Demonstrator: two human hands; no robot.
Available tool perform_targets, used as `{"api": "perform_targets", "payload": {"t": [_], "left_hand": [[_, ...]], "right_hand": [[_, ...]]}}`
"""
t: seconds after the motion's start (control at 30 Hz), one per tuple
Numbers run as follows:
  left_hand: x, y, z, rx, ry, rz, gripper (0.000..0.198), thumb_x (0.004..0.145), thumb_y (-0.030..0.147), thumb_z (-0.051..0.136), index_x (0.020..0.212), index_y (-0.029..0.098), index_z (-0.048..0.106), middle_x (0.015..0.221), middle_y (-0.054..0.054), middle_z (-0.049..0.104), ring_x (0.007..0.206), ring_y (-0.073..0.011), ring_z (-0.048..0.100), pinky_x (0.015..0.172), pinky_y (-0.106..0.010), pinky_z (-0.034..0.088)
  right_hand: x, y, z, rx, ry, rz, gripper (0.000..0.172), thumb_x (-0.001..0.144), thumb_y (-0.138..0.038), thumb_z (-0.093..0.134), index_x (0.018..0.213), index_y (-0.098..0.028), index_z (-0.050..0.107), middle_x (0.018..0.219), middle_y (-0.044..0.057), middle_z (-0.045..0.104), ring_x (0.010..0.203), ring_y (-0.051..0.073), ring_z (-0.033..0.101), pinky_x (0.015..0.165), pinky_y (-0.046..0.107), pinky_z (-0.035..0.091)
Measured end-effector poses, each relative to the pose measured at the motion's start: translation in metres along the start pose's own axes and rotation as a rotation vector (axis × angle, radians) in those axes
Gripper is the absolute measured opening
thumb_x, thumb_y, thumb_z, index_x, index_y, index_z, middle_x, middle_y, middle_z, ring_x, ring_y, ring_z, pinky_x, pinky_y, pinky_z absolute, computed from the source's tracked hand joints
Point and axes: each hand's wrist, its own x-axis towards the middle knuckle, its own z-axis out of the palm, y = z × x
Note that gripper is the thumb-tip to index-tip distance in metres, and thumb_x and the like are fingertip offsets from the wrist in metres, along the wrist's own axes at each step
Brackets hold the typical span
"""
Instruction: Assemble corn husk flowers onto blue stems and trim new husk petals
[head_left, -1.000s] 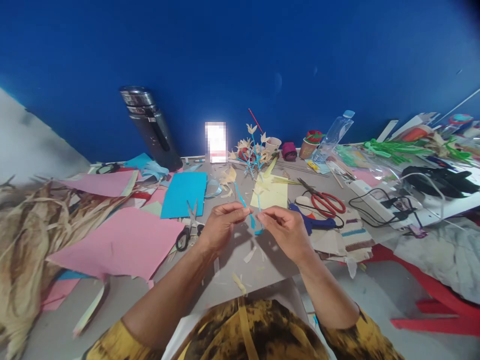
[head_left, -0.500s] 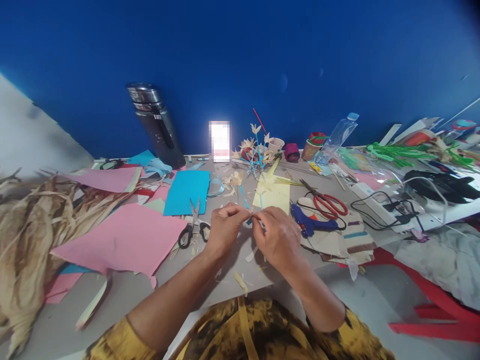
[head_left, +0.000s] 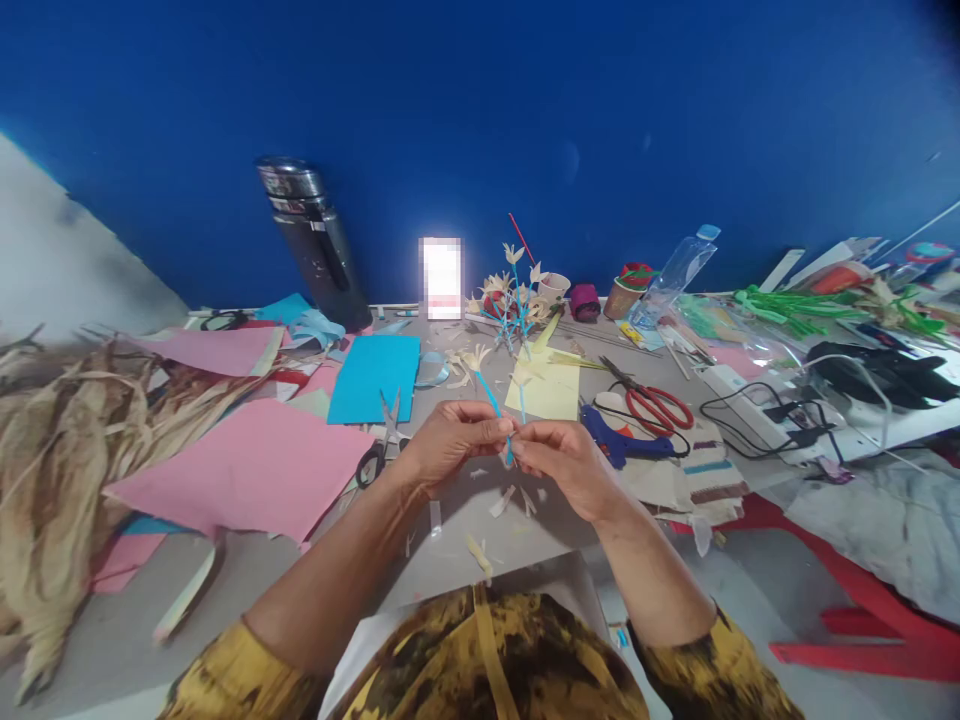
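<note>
Both hands meet over the middle of the table. A blue-wrapped stem point(head_left: 490, 392) with a cream petalled flower point(head_left: 475, 360) at its top leans between them. My left hand point(head_left: 457, 440) pinches the stem between thumb and fingertips. Just below and to the right, the fingertips of my right hand point(head_left: 562, 458) are closed on its lower end. A second, paler blue stem point(head_left: 523, 402) with a cream flower rises behind the fingers; I cannot tell whether it is joined to the first. Scissors with black handles point(head_left: 387, 440) lie beside my left hand, partly covered by the wrist.
Behind the hands stand finished-looking flowers point(head_left: 516, 300) on blue stems. To the right are a blue glue gun point(head_left: 626, 440), red-handled scissors point(head_left: 660, 408) and a power strip point(head_left: 750, 405). Pink sheets point(head_left: 247, 470), dried husks point(head_left: 52, 480) and a dark flask point(head_left: 319, 250) are leftward.
The hands have turned, and more of the blue stem shows, its lower end now below the fingertips. My right hand's fingers have unrolled slightly; the flower stands more upright.
</note>
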Motion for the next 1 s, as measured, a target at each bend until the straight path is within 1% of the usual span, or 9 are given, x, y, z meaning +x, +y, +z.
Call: {"api": "perform_targets", "payload": {"t": [0.07, 0.17, 0.4, 0.5, 0.63, 0.73, 0.83, 0.93, 1.0], "left_hand": [[0.001, -0.002, 0.001, 0.048, 0.051, 0.042, 0.028, 0.056, 0.037, 0.089, 0.062, 0.015, 0.074, 0.067, -0.004, 0.068, 0.063, -0.0127, 0.056, 0.068, -0.029, 0.046], [0.002, -0.005, 0.003, 0.17, 0.101, 0.104, 0.026, 0.061, 0.037, 0.085, 0.058, 0.015, 0.072, 0.058, -0.001, 0.063, 0.06, -0.0119, 0.054, 0.064, -0.026, 0.043], [-0.001, -0.01, 0.01, 0.359, 0.269, 0.179, 0.027, 0.065, 0.035, 0.078, 0.052, 0.015, 0.065, 0.052, 0.001, 0.057, 0.054, -0.0103, 0.047, 0.056, -0.025, 0.034], [0.001, -0.012, 0.008, 0.358, 0.318, 0.181, 0.028, 0.063, 0.036, 0.079, 0.053, 0.014, 0.065, 0.053, 0.001, 0.058, 0.054, -0.0104, 0.047, 0.056, -0.024, 0.034], [0.005, -0.014, 0.004, 0.21, 0.309, 0.141, 0.033, 0.058, 0.04, 0.084, 0.053, 0.015, 0.063, 0.05, 0.002, 0.055, 0.051, -0.0087, 0.044, 0.054, -0.024, 0.035], [0.007, -0.013, 0.004, 0.059, 0.294, 0.101, 0.037, 0.052, 0.04, 0.088, 0.052, 0.015, 0.061, 0.051, 0.003, 0.054, 0.051, -0.0089, 0.047, 0.058, -0.025, 0.04], [0.008, -0.012, 0.005, -0.013, 0.281, 0.065, 0.039, 0.049, 0.04, 0.089, 0.052, 0.015, 0.06, 0.052, 0.003, 0.055, 0.052, -0.0093, 0.05, 0.059, -0.026, 0.043], [0.007, -0.011, 0.007, -0.042, 0.271, 0.042, 0.039, 0.049, 0.039, 0.09, 0.053, 0.015, 0.059, 0.051, 0.003, 0.055, 0.051, -0.0092, 0.05, 0.058, -0.026, 0.043], [0.007, -0.01, 0.008, -0.069, 0.267, 0.021, 0.04, 0.048, 0.038, 0.091, 0.053, 0.015, 0.058, 0.049, 0.003, 0.054, 0.05, -0.0094, 0.051, 0.057, -0.026, 0.043]], "right_hand": [[-0.001, 0.001, -0.001, -0.032, 0.03, -0.005, 0.02, 0.079, -0.034, 0.065, 0.072, -0.015, 0.068, 0.061, -0.002, 0.055, 0.055, 0.01, 0.042, 0.054, 0.024, 0.031], [-0.004, 0.0, 0.001, -0.2, 0.07, -0.03, 0.02, 0.082, -0.032, 0.061, 0.074, -0.016, 0.069, 0.06, -0.003, 0.053, 0.054, 0.01, 0.039, 0.051, 0.024, 0.028], [-0.01, -0.006, 0.019, -0.93, 0.284, -0.274, 0.02, 0.085, -0.015, 0.053, 0.071, -0.018, 0.066, 0.072, 0.003, 0.064, 0.069, 0.015, 0.054, 0.062, 0.027, 0.031], [-0.009, -0.002, 0.024, -1.077, 0.342, -0.287, 0.019, 0.083, -0.014, 0.054, 0.067, -0.018, 0.064, 0.07, 0.004, 0.064, 0.069, 0.016, 0.055, 0.063, 0.028, 0.03], [-0.009, 0.003, 0.02, -0.995, 0.316, -0.254, 0.018, 0.08, -0.012, 0.054, 0.069, -0.02, 0.066, 0.071, 0.002, 0.066, 0.067, 0.016, 0.056, 0.06, 0.027, 0.03], [-0.011, 0.006, 0.01, -0.84, 0.342, -0.276, 0.021, 0.083, -0.013, 0.051, 0.08, -0.021, 0.071, 0.081, 0.003, 0.071, 0.074, 0.017, 0.062, 0.064, 0.026, 0.037], [-0.015, 0.006, 0.003, -0.664, 0.406, -0.329, 0.022, 0.088, -0.019, 0.051, 0.087, -0.02, 0.072, 0.086, 0.005, 0.073, 0.077, 0.018, 0.065, 0.068, 0.026, 0.043], [-0.017, 0.004, 0.003, -0.507, 0.365, -0.332, 0.025, 0.093, -0.028, 0.049, 0.089, -0.019, 0.073, 0.086, 0.006, 0.074, 0.076, 0.018, 0.066, 0.07, 0.026, 0.046], [-0.017, 0.004, 0.005, -0.405, 0.342, -0.287, 0.028, 0.094, -0.032, 0.049, 0.092, -0.018, 0.073, 0.084, 0.006, 0.074, 0.073, 0.017, 0.066, 0.067, 0.026, 0.048]]}}
